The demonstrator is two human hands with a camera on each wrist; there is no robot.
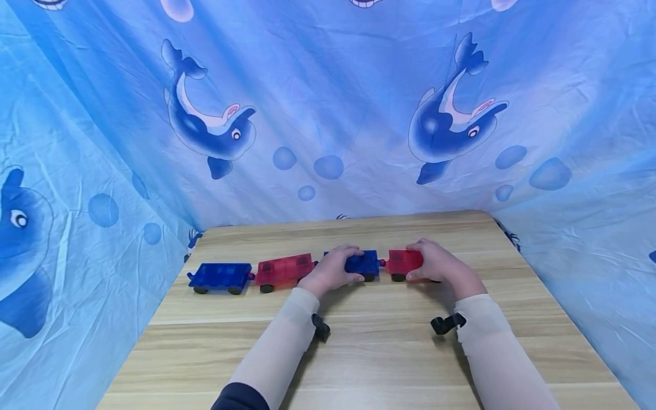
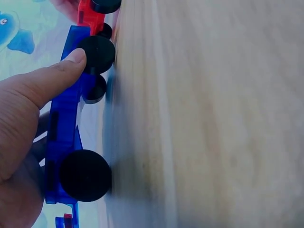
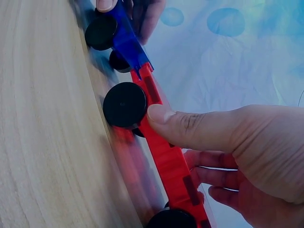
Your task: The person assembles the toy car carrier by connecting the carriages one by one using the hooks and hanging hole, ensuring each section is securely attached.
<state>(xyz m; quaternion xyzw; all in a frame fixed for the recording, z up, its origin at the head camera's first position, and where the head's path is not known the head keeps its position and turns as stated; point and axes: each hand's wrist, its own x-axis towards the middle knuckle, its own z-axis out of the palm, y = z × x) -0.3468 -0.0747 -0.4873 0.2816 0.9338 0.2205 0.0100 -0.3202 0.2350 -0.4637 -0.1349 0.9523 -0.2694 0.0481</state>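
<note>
Toy wagons with black wheels stand in a row across the table in the head view, alternating blue and red. My left hand grips a translucent blue wagon, its thumb on the near side by a wheel. To its right, my right hand holds a translucent red wagon between thumb and fingers, partly covering it. The ends of these two wagons meet at a small red coupling. Left of my left hand are another red wagon and, at the row's end, a blue wagon.
The wood-grain table runs back to a blue curtain printed with dolphins and bubbles, which also hangs at both sides. A small black device sits at the right wrist, and a similar one at the left.
</note>
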